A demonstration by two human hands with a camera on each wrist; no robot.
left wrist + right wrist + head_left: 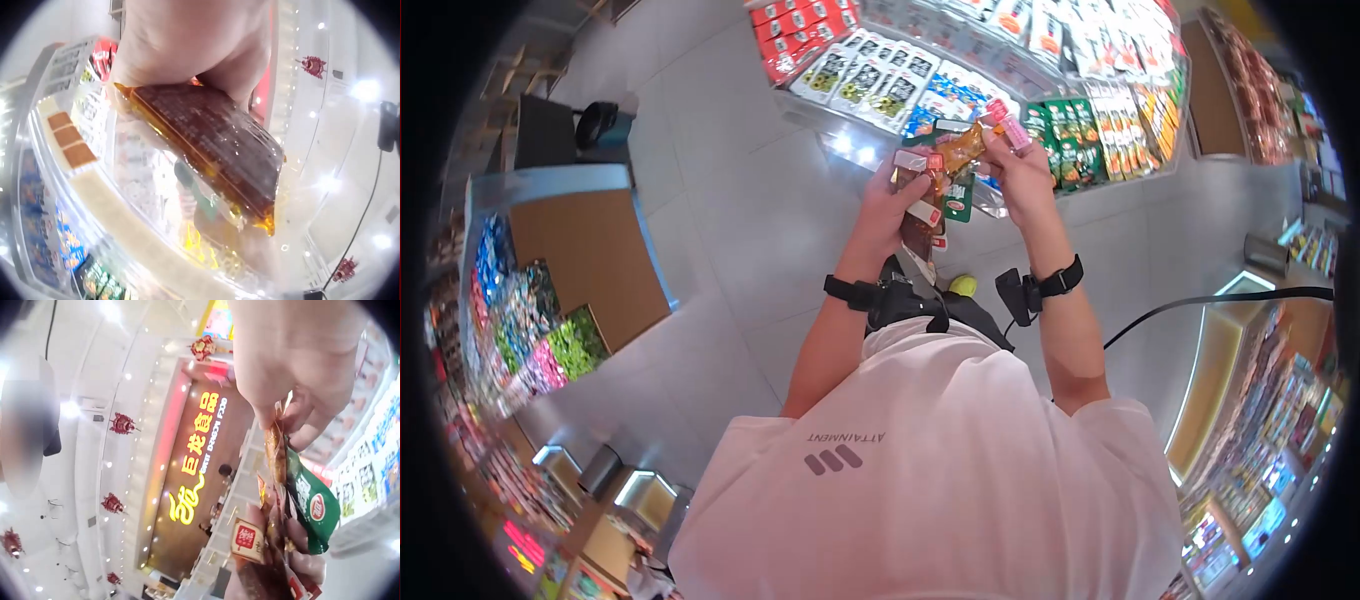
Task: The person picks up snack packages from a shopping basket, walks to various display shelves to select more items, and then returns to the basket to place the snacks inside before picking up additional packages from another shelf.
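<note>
In the head view both hands are raised in front of the body, at the near edge of a snack display. The left hand [884, 208] grips a bunch of small snack packets, among them a dark brown see-through packet [209, 140] with red-and-white labels. A green packet [317, 509] sticks out of the same bunch. My right hand [1024, 178] pinches the end of a shiny amber packet [963, 152] that stretches across to the left hand. Pink-and-white packaging [1014, 132] shows at the right fingertips.
Rows of packets fill the lit display [870, 75] ahead, with green packets [1072, 140] at its right part. A low bin [585, 250] of colourful goods stands at left on the grey floor [700, 130]. A black cable [1200, 301] runs off to the right.
</note>
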